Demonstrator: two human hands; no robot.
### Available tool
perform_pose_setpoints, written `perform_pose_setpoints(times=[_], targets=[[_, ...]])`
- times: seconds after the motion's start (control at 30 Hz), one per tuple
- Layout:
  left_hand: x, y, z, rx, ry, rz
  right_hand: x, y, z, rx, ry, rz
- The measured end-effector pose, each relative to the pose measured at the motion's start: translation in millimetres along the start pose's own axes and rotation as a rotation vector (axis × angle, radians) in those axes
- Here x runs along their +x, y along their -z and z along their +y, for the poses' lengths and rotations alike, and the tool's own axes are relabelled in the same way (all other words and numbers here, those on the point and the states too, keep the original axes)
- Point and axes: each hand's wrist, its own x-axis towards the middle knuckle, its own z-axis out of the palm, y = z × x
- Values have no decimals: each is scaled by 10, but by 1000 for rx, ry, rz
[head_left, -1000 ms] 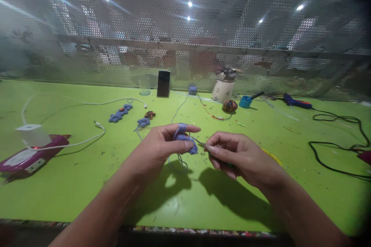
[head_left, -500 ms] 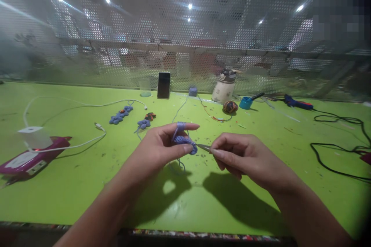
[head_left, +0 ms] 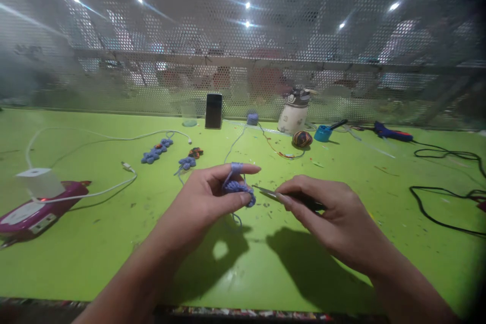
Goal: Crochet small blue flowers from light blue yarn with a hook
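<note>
Between thumb and fingers, my left hand (head_left: 212,192) pinches a small purple crochet piece (head_left: 233,187). Purple yarn (head_left: 237,167) is wound round its stretched index finger and runs back over the table. My right hand (head_left: 322,207) grips a crochet hook (head_left: 270,192) with a metal shaft and a dark handle. The hook's tip points left and lies at the right edge of the crochet piece; whether it is inside a stitch I cannot tell. A loose yarn tail (head_left: 237,220) hangs below the piece.
Crocheted purple flowers (head_left: 157,151) and a purple-and-dark pair (head_left: 188,163) lie left. Behind stand a phone (head_left: 213,111), purple yarn ball (head_left: 252,119), bottle (head_left: 293,114), multicoloured yarn ball (head_left: 302,139) and blue container (head_left: 322,133). A power strip (head_left: 49,207) and black cable (head_left: 421,207) flank the table.
My right hand has turned, so the hook's dark handle now shows under its fingers. The left hand and crochet piece have barely shifted.
</note>
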Motion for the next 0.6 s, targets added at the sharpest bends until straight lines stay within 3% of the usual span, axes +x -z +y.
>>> perform_pose_setpoints(times=[0.13, 0.6], targets=[[6, -12, 13, -10, 6, 10, -22, -4, -7, -17, 56, 68], [12, -4, 13, 61, -11, 15, -81, -3, 7, -123, 100, -46]])
